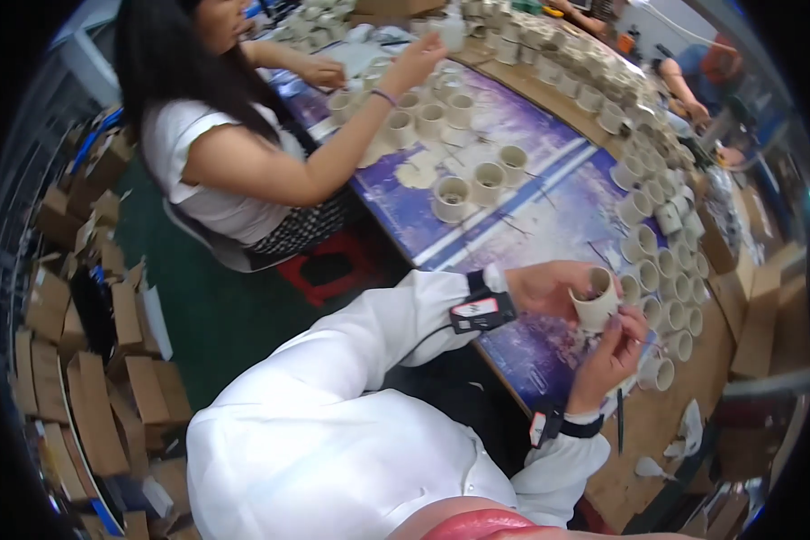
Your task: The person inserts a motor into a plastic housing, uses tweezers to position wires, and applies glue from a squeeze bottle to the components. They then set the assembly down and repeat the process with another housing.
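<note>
A cream cylindrical cup (596, 310) is held in front of me over the table edge, its open mouth tilted up. Something dark shows inside it, too small to make out. My left hand (549, 290) is closed round the cup's far left side. From the near right, my right hand (610, 355) pinches the lower wall with thumb and fingers. A thin bluish line shows beside its fingers; I cannot tell whether it is held. Several similar cups (654, 373) stand in rows just to the right. Both my wrists wear black straps with small modules.
A purple-and-white patterned table (549, 211) carries more cups (452, 198) and thin wire-like pieces. At the left, a seated co-worker (243, 153) handles things there. A dark pen-like stick (620, 421) lies on brown board at the near right. Cardboard boxes (94, 414) fill the left side.
</note>
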{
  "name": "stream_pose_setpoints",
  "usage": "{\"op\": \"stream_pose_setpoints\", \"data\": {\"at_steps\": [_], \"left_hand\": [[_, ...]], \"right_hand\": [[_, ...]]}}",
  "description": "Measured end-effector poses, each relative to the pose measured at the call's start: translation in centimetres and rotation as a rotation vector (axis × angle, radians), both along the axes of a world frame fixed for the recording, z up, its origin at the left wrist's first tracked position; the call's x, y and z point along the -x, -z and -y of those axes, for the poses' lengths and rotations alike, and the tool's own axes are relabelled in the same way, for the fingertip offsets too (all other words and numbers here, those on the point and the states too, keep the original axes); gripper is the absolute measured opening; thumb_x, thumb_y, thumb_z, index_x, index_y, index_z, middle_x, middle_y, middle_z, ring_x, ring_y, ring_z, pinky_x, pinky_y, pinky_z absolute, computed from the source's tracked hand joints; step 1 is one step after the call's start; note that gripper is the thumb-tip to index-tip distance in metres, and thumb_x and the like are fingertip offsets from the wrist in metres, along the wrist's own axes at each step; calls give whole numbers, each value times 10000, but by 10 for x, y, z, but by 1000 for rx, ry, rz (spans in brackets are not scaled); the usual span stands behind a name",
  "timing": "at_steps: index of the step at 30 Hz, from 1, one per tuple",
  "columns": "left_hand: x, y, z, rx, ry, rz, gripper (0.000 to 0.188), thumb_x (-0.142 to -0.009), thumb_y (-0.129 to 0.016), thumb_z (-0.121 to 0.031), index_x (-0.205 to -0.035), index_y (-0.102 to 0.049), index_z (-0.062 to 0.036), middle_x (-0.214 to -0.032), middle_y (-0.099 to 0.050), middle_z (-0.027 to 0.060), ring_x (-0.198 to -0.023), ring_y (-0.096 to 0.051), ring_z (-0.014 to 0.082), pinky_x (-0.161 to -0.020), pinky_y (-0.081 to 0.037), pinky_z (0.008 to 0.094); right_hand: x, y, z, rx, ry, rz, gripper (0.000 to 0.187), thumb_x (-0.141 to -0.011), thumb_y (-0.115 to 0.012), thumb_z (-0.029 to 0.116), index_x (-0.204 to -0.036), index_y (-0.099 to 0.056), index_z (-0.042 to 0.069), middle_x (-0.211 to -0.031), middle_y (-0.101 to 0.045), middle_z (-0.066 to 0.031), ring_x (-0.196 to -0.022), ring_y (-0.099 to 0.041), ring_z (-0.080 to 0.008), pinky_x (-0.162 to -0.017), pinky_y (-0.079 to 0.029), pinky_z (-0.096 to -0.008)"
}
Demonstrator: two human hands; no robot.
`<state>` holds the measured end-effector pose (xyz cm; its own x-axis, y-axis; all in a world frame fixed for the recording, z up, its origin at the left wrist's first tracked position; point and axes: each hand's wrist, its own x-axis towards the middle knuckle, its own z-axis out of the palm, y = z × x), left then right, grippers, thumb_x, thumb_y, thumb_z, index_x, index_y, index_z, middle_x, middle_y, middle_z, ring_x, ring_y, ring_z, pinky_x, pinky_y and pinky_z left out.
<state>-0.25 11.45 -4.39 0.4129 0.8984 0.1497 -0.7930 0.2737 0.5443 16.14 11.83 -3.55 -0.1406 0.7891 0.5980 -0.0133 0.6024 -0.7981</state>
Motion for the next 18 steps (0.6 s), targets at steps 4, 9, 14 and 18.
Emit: {"op": "stream_pose_setpoints", "data": {"at_steps": [4,9,14,18], "left_hand": [[1,3,-4,-63,44,-38,530,-773,-614,-207,-1254,-453,-54,-1082,-591,104,-859,-656,203,-534,-573,266],[4,3,0,-76,61,-30,521,-768,-588,-189,-1250,-452,-44,-1081,-591,112,-863,-664,212,-531,-575,272],[6,2,-2,-97,72,-42,527,-764,-591,-191,-1248,-449,-38,-1080,-590,120,-852,-668,214,-527,-575,272],[6,6,-5,-129,68,-20,530,-765,-592,-193,-1251,-448,-38,-1074,-589,120,-853,-665,212,-525,-574,270]], "right_hand": [[4,0,6,55,-67,-72,32,-938,-535,56,-953,-514,38,-1106,-519,-77,-969,-501,-147,-872,-399,-266],[5,4,10,64,-86,-91,32,-937,-535,52,-950,-508,41,-1109,-512,-82,-976,-497,-146,-886,-391,-270],[6,1,9,50,-86,-101,68,-933,-558,80,-954,-509,37,-1096,-506,-82,-981,-510,-167,-879,-412,-285],[7,-2,9,49,-90,-100,72,-934,-558,88,-952,-509,39,-1093,-503,-79,-986,-509,-169,-886,-409,-289]]}}
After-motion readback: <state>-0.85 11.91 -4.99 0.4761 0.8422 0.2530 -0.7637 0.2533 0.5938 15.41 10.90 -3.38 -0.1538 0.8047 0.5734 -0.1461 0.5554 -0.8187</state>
